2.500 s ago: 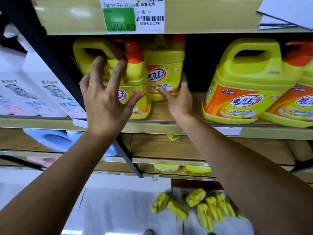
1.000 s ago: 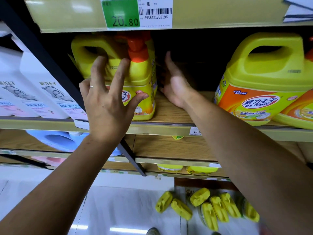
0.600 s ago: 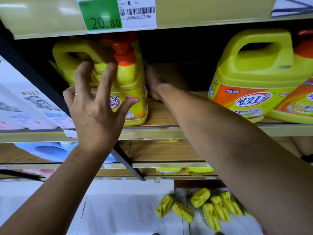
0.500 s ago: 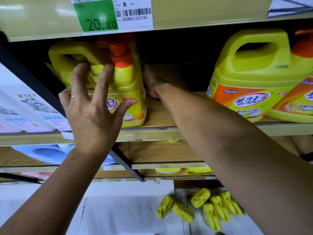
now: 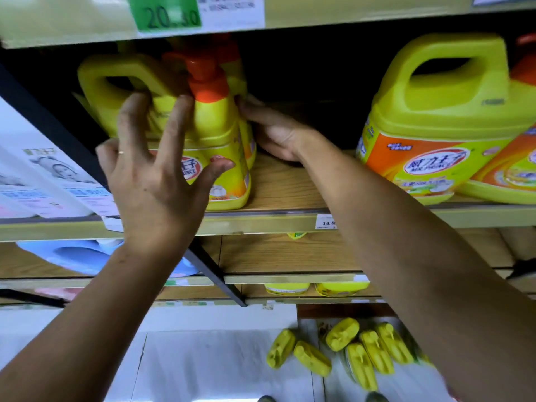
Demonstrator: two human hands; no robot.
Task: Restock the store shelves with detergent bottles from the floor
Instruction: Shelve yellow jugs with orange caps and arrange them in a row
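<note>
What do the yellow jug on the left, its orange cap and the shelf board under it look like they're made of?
The yellow jug: moulded plastic, smooth, slightly glossy, handle formed in. The orange cap: plastic too, smooth. The shelf board: wood or wood-look laminate, matte; grain lines show, cannot tell which.
</note>
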